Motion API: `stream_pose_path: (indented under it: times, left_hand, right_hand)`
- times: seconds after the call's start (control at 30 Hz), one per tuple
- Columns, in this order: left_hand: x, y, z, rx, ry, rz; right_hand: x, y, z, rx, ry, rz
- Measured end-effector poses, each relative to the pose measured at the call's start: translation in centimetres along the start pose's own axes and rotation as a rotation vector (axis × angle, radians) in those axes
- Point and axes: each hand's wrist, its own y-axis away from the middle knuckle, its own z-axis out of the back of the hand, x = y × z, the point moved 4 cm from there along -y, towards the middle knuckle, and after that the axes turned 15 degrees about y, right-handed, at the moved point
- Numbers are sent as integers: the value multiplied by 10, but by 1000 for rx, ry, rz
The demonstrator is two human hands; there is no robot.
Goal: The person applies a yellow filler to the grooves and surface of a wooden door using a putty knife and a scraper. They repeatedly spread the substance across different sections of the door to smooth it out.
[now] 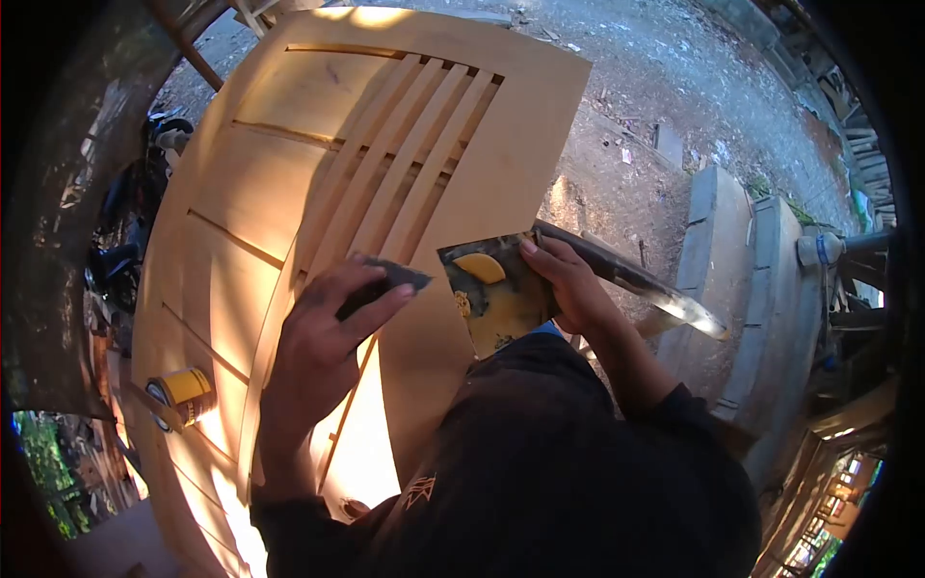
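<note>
My left hand (323,332) pinches a dark, flat scraper (393,279) between thumb and fingers, held over the wooden door panel. My right hand (570,279) grips the edge of a dark square board (525,275), its thumb on top. Yellow putty (480,268) sits on that board in a rounded lump, with more smeared below it. Beneath both hands lies the large wooden door panel (511,135), with slats along its middle and grooved panels on the left.
A yellow and dark can (181,397) stands on the door panel at the left, a flat stick leaning by it. A dark pipe (626,270) extends right of the board. Concrete posts (708,260) lie on the littered ground at right.
</note>
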Motion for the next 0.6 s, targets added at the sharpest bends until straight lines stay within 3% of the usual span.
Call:
stream_pose_path:
  times: [0.2, 0.27, 0.4, 0.5, 0.6]
  left_hand:
    - [22, -68, 15, 318, -298, -105]
    - [36, -85, 20, 414, -348, -59]
    - [57, -120, 21, 576, -379, 39]
    - [81, -138, 13, 636, -412, 74]
    - [111, -150, 23, 699, -376, 260]
  right_hand:
    - [15, -78, -4, 245, 178, -78]
    - [19, -111, -4, 384, 230, -84]
    - [57, -149, -6, 458, 541, -159]
    - [63, -183, 1, 594, 502, -117]
    - [59, -215, 22, 477, 512, -153]
